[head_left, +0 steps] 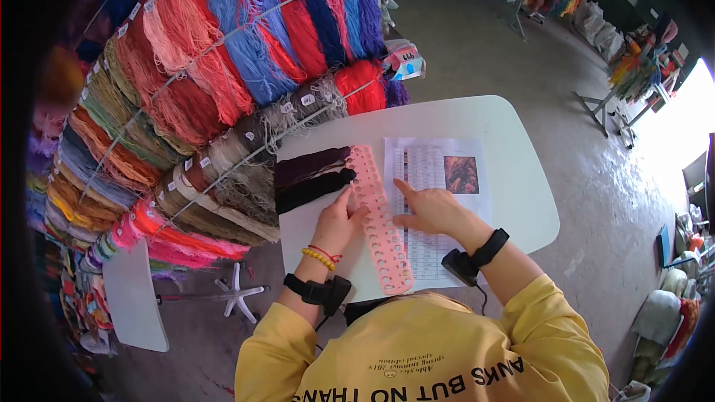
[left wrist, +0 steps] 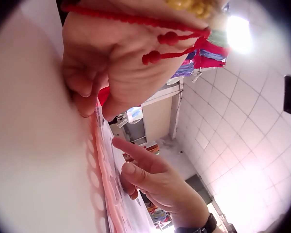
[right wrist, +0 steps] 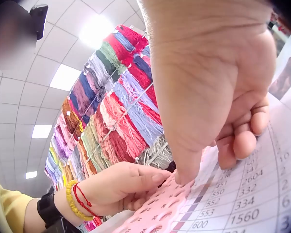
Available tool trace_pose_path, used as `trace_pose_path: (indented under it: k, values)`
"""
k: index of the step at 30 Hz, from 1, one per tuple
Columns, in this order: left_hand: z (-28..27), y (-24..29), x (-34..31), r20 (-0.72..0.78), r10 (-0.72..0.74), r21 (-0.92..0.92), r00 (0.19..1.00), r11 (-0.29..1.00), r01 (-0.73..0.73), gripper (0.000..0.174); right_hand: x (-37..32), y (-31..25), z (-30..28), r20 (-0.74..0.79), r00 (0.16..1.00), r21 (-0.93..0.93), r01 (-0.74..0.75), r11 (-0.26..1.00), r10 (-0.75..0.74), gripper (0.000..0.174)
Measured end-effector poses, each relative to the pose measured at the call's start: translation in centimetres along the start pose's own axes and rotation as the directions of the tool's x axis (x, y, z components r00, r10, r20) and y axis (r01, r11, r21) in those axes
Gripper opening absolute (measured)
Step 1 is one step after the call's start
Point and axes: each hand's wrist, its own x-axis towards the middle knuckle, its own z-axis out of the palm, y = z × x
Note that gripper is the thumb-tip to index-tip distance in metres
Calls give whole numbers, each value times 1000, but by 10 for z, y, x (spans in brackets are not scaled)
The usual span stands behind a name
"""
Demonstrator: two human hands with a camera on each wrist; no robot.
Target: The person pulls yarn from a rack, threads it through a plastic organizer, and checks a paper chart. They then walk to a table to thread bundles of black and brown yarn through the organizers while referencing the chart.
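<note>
A long pink thread organizer card (head_left: 381, 223) with rows of round holes lies on the white table. My left hand (head_left: 339, 221) pinches the card's left edge, thumb on one side and fingers on the other. Dark purple thread (head_left: 313, 164) and black thread (head_left: 316, 191) hang from holes near its far end, just beyond that hand. On the right, my right hand (head_left: 436, 212) is over a printed chart (head_left: 428, 253), index finger extended and other fingers loosely bent. In the right wrist view its thumb (right wrist: 186, 170) touches the card's edge beside the chart's number columns.
A large rack of colored thread skeins (head_left: 246, 52) with small labels leans along the table's left side. The white tabletop (head_left: 514, 179) extends past the chart on the right. A wheeled stool base (head_left: 238, 294) stands on the floor at left, and more yarn stands (head_left: 640, 67) are far right.
</note>
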Motion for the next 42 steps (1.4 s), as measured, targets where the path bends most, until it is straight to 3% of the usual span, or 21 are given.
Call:
trace_pose_path:
  k: [3, 9, 12, 13, 17, 19, 23, 28, 30, 32, 36, 42]
  values:
    - [-7, 0, -4, 35, -31, -16, 999, 999, 32, 53, -2, -5, -9, 57, 998, 52, -23, 998, 20, 72]
    - [-40, 4, -25, 25, -9, -32, 1000, 999, 9, 44, -8, -17, -25, 94, 995, -19, 24, 1000, -22, 63]
    - [-64, -5, -39, 39, -42, -92, 998, 995, 46, 41, -7, -32, -42, 26, 998, -45, 51, 998, -50, 53]
    - [-73, -10, -43, 50, -53, -120, 997, 991, 59, 40, -5, -38, -46, -58, 993, -39, 105, 994, -107, 40]
    - [-113, -37, -60, 66, -16, -167, 998, 986, 27, 37, -2, -88, -78, -229, 947, 107, 256, 961, -227, 23]
    - [-134, -58, -72, 7, 72, -237, 997, 969, -69, 35, 2, -125, -95, -327, 899, 180, 361, 915, -291, 19]
    - [-205, -86, -99, 53, 37, -362, 998, 932, -16, 30, 22, -235, -126, -455, 810, 274, 522, 808, -369, 7]
    - [-284, -138, -141, -57, -51, -454, 997, 891, 20, 29, 65, -369, -159, -628, 494, 54, 799, 599, -601, 8]
    - [-305, -160, -159, -90, -94, -505, 991, 862, 36, 30, 85, -415, -171, -661, 462, 38, 808, 588, -592, 7]
    - [-322, -177, -174, -114, -133, -548, 985, 835, 49, 31, 113, -451, -187, -702, 376, -61, 814, 578, -604, 8]
    - [-350, -187, -208, -205, -141, -548, 968, 837, 6, 29, 171, -512, -223, -833, 235, -112, 815, 569, -501, 11]
    - [-372, -203, -235, -347, -138, -513, 928, 856, -65, 25, 233, -518, -284, -956, -22, -248, 591, 767, -292, 18]
